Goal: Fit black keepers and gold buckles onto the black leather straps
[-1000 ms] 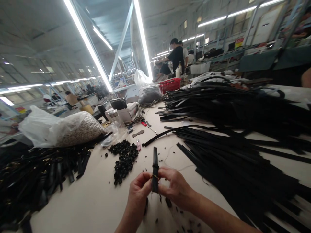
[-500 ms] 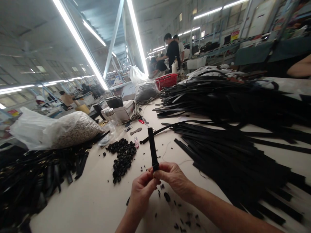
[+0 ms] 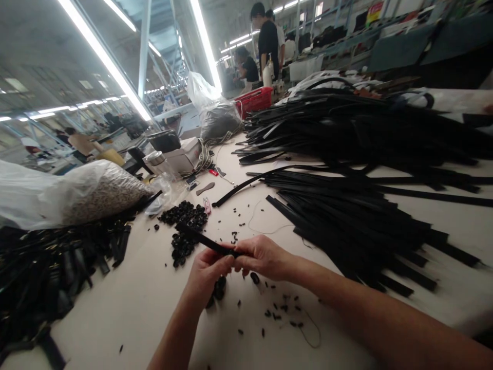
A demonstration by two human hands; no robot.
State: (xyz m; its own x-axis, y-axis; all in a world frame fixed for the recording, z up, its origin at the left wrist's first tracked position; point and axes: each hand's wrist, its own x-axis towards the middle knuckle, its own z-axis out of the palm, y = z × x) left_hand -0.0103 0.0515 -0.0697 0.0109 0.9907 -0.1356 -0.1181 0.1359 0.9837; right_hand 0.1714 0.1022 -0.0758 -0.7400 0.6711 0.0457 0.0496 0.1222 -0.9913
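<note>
A short black strap points up and to the left from between my two hands, over the pale table. My left hand pinches it near its lower end. Close beside it, my right hand has its fingers closed on the same end of the strap. The fingers of both hands nearly touch and hide that end. Behind the strap lies a pile of small black loops. A few more black rings lie just below my left hand.
Long black straps spread over the right side, with a bigger heap behind. Finished-looking black pieces lie at the left beside a filled plastic bag. A red basket stands at the back. People stand beyond it.
The strap has swung from nearly upright to slanting left. Both hands have shifted slightly left and up in the picture, and the camera view has tilted downward.
</note>
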